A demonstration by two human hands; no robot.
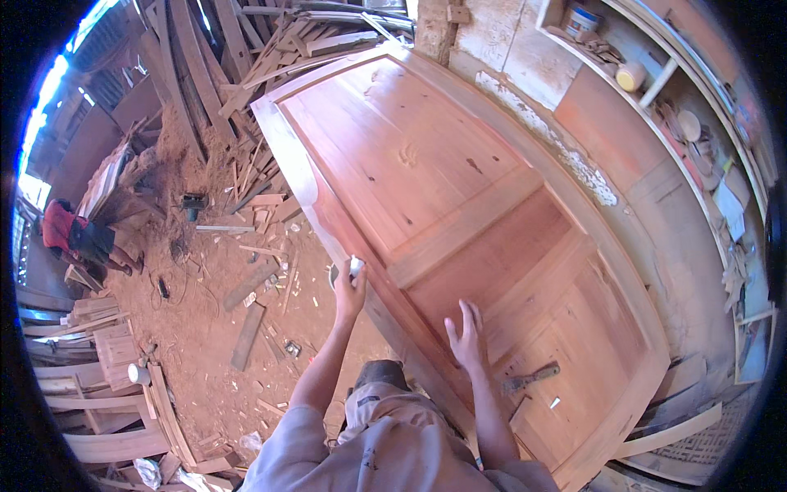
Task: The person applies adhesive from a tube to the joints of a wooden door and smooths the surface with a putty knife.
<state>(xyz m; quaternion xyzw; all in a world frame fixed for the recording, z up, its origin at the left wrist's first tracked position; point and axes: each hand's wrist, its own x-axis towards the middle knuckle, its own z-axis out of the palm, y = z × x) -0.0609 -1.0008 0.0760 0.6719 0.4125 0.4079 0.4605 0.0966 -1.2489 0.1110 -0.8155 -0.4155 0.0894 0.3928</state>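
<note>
A large panelled wooden door [434,156] lies in front of me, reddish brown with raised frame rails. My left hand [351,295] is at its left edge, fingers closed round a small white object [355,265]; most of it is hidden in the grip, so its kind cannot be told. Over the lower part of the door is my right hand [467,338], fingers apart and holding nothing. A flat scraper [531,377] with a dark handle rests on the lower panel, right of my right forearm. Close to it lies a small white scrap [555,403].
Offcuts and long boards [193,78] pile up beyond the door. Wood scraps [248,336] litter the dirt floor at left, where another person [82,234] bends over. Along the right wall runs a shelf [656,86] with tubs and tools. Stacked planks [115,443] stand at lower left.
</note>
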